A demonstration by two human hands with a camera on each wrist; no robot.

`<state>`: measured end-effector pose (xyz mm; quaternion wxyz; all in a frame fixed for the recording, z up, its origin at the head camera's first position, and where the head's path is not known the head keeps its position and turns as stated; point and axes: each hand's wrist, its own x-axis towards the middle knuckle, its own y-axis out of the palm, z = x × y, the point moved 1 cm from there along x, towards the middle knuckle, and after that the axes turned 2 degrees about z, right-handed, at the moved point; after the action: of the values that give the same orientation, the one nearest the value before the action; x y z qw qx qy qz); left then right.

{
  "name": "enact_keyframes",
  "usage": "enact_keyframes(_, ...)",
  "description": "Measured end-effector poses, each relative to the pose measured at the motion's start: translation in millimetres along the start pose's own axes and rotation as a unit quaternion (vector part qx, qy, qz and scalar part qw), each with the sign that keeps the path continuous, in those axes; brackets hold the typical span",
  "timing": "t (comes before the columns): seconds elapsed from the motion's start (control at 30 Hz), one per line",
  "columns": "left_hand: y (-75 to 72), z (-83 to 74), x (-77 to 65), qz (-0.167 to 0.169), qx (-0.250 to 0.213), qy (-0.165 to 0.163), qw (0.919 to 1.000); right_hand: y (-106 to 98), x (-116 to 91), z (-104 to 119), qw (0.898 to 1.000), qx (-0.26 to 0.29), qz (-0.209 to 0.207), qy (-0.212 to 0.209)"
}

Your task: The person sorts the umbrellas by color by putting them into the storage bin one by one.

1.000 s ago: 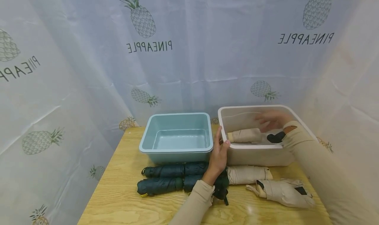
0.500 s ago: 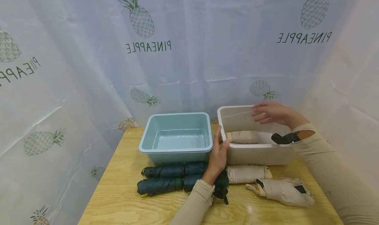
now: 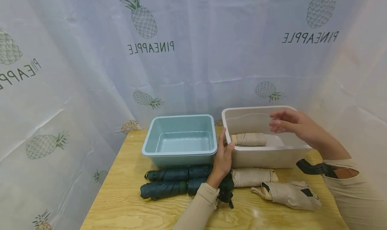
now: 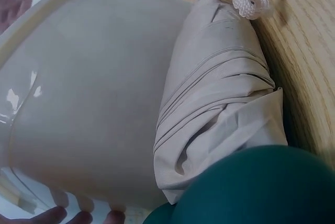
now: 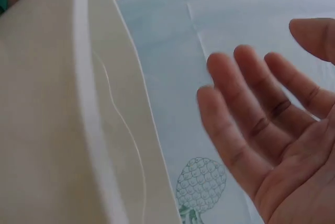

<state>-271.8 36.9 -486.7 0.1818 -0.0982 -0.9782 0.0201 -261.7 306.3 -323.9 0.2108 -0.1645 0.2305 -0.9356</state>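
Looks like a small makeshift booth. Walled left, back and right with creased curtains (image 3: 205, 65), printed with pineapples (image 3: 144, 22) and mirrored lettering (image 3: 151, 47). Furnished with a wood-grain desk (image 3: 105, 203). Can't tell whether home or studio.

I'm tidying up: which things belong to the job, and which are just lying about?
Likely the job:
white bin, left hand at its corner
beige roll inside it
beige rolls on the table
dark rolls
blue bin

Apparently background:
pineapple curtain
black wrist strap, worn
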Motion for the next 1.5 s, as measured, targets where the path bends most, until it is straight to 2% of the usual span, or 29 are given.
enact_keyframes(0.13, -0.4, -0.5, 0.5, -0.002, 0.001, 0.001, 1.0, 8, -23, -5, 0.998, 0.032, 0.001, -0.046)
enact_keyframes(0.23, -0.5, -1.0, 0.4, -0.002, 0.005, 0.002, 1.0, 16, -40, -12, 0.996, 0.056, 0.028, -0.068)
enact_keyframes(0.3, -0.7, -1.0, 0.1, -0.002, 0.009, 0.002, 1.0, 22, -50, -18, 0.994, 0.067, 0.048, -0.07)
enact_keyframes(0.43, -1.1, -1.0, -1.4, -0.007, 0.019, -0.003, 0.9998, 34, -69, -34, 0.994, 0.055, 0.077, -0.059)
enact_keyframes(0.6, -1.3, -1.5, -3.0, -0.008, 0.02, -0.011, 0.9997, 49, -86, -63, 0.996, 0.031, 0.085, -0.023)
enact_keyframes(0.73, -1.2, -2.1, -3.5, -0.007, 0.022, -0.01, 0.9997, 58, -92, -81, 0.998, 0.004, 0.058, 0.022)
enact_keyframes(0.8, -0.9, -2.5, -3.5, -0.009, 0.026, -0.009, 0.9996, 62, -93, -88, 0.998, -0.033, 0.026, 0.046)
enact_keyframes(0.9, -0.5, -2.7, -3.4, -0.009, 0.03, -0.008, 0.9995, 69, -95, -96, 0.991, -0.109, -0.025, 0.069)
enact_keyframes(0.97, -0.1, -2.9, -3.2, -0.006, 0.026, -0.007, 0.9996, 74, -96, -100, 0.983, -0.154, -0.058, 0.082)
enact_keyframes(1.03, 0.3, -2.9, -2.8, -0.006, 0.025, -0.006, 0.9996, 78, -96, -104, 0.977, -0.176, -0.071, 0.092)
enact_keyframes(1.13, 0.7, -3.0, -1.8, -0.01, 0.026, -0.003, 0.9996, 83, -93, -109, 0.971, -0.193, -0.071, 0.121)
enact_keyframes(1.27, 1.2, -2.5, -1.5, -0.018, 0.036, -0.004, 0.9992, 89, -89, -113, 0.964, -0.206, -0.048, 0.162)
enact_keyframes(1.5, 2.1, -0.7, -2.6, -0.019, 0.033, -0.006, 0.9993, 98, -80, -114, 0.955, -0.214, -0.042, 0.201)
